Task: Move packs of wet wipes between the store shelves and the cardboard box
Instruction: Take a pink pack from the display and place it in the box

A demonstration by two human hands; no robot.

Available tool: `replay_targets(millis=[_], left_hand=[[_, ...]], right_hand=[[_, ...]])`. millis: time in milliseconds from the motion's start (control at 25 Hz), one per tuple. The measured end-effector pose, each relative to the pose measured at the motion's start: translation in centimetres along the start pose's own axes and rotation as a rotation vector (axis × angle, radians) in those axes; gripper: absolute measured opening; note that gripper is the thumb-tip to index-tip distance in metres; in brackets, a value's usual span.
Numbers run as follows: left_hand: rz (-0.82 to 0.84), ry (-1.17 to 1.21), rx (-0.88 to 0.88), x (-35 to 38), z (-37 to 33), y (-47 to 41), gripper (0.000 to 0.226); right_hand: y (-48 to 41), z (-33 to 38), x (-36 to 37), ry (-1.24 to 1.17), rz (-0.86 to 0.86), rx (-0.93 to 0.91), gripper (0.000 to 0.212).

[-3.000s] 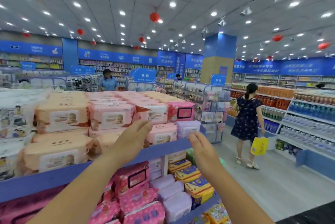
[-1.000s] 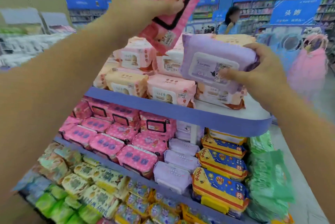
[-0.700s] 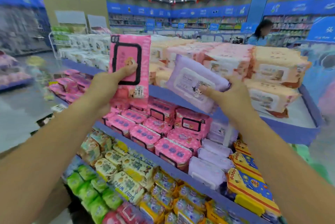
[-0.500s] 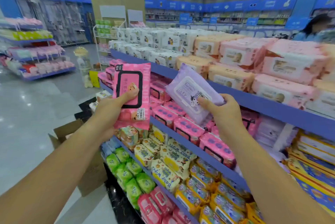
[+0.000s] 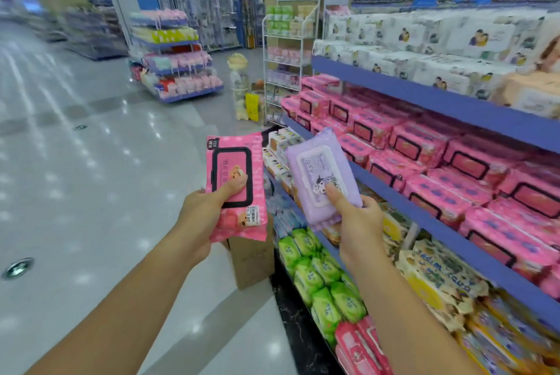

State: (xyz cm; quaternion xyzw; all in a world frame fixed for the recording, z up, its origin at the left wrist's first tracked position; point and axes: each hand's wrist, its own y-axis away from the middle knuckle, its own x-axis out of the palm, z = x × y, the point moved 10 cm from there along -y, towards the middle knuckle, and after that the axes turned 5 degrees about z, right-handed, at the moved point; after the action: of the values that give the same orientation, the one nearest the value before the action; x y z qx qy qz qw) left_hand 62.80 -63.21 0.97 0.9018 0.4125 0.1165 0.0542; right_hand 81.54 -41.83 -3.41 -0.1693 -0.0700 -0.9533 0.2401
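My left hand (image 5: 201, 217) grips a pink pack of wet wipes (image 5: 235, 162) with a black-framed lid and a price sticker, held upright with my thumb on the lid. My right hand (image 5: 357, 224) grips a purple pack of wet wipes (image 5: 318, 168) with a white lid, tilted left. Both packs hang side by side over the aisle, above a brown cardboard box (image 5: 251, 262) that stands on the floor against the shelf base; the pink pack hides the box's top. The store shelves (image 5: 454, 101) run along my right, full of pink, white and green packs.
Grey glossy floor (image 5: 91, 192) spreads out to my left. A white wire rack (image 5: 288, 65) stands at the far end of the shelves, with a tall clear jar (image 5: 239, 83) beside it. A low blue display stand (image 5: 175, 59) of pink goods sits farther back.
I took one pack in each hand from the shelves, then turned left along the aisle and lowered both packs. The cardboard box now lies right under my hands.
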Motion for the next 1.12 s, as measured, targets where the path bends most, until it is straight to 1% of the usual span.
replay_targets(millis=[80,120,280,400,600,680,760,880,1000,1120], left_hand=[[-0.042,0.007,-0.038,-3.4,0.9,-2.7,0.042],[-0.062,0.005,-0.048,-5.1,1.0,-4.4,0.042],[-0.122,-0.035,-0.065,-10.9,-0.1,-11.7,0.041],[-0.154,-0.052,-0.080,-15.1,-1.8,-18.1,0.042],[-0.134,-0.058,-0.147,-21.1,-2.2,-29.7,0.043],[-0.099,-0.052,-0.180,-23.1,-1.5,-34.7,0.042],[-0.031,-0.035,-0.251,-25.1,-0.1,-39.9,0.039],[0.072,-0.076,-0.343,-27.9,1.8,-47.2,0.043],[0.179,-0.168,-0.427,-28.9,3.5,-55.3,0.047],[0.303,-0.258,-0.485,-27.1,6.0,-62.0,0.047]], right_hand=[[-2.2,-4.0,4.7,-0.023,0.013,0.042,0.081],[-3.7,-5.9,7.2,-0.052,0.022,0.055,0.082],[-10.4,-11.1,15.1,-0.090,0.064,0.140,0.051],[-15.2,-13.0,20.6,-0.030,0.091,0.164,0.047],[-22.9,-18.3,26.7,0.052,0.023,0.195,0.047],[-25.6,-21.4,28.9,0.050,-0.032,0.209,0.048],[-27.9,-24.7,30.8,0.010,-0.102,0.215,0.050],[-30.4,-29.6,32.9,-0.031,-0.228,0.264,0.055],[-31.9,-33.7,33.5,-0.109,-0.391,0.274,0.044],[-33.6,-37.4,32.4,-0.154,-0.527,0.291,0.040]])
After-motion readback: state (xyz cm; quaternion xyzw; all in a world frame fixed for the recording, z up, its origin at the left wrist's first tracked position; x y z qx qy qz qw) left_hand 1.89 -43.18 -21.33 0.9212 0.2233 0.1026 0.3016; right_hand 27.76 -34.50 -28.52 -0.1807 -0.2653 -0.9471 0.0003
